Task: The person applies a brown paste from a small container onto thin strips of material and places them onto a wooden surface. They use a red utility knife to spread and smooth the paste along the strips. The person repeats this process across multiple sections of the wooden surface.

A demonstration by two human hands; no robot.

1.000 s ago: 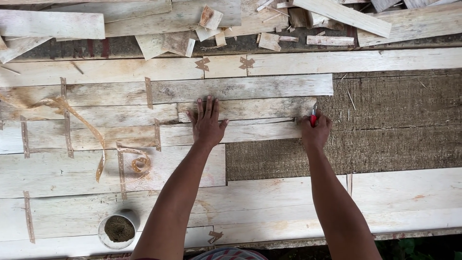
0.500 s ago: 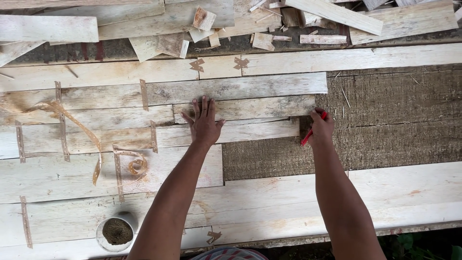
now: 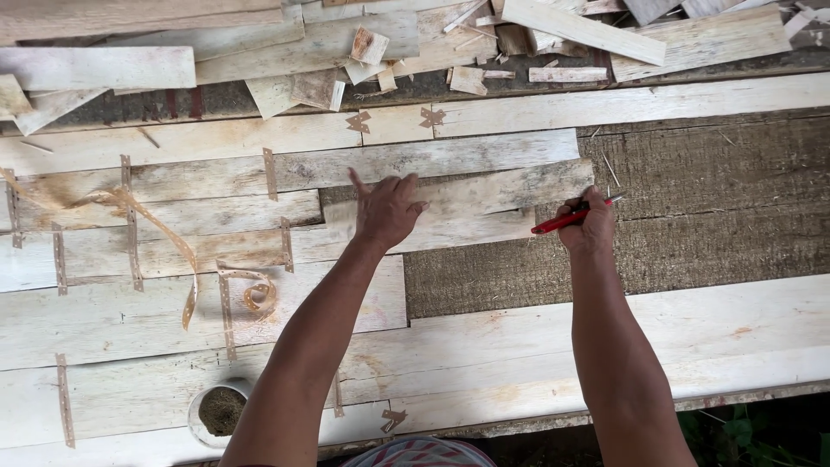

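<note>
Starting at the left, I see a loose curl of perforated tape (image 3: 251,292) lying on the pale veneer sheets (image 3: 173,311), and a small round cup (image 3: 218,413) of dark stuff near the bottom edge; both sit where they sat half a second ago.

Moving in, my left hand (image 3: 386,210) rests palm down on the narrow wood strip (image 3: 467,212) that runs across the middle of the bench. Its fingers are released and spread, the forefinger pointing up and to the left, pressing the strip rather than gripping it. Compared with the earlier picture the hand has barely shifted, though the fingers look a little more fanned out.

Further right, my right hand (image 3: 588,223) is at the right end of the same strip, where the wood stops and the dark woven mat (image 3: 718,199) begins. The fingers are clenched around a red pen (image 3: 566,219). A moment ago the pen slanted steeply down and to the left from the hand; now it lies nearly flat, its red barrel pointing left and slightly down over the strip's end, its tip poking out to the right of the knuckles. I cannot tell whether the tip touches the wood
</note>
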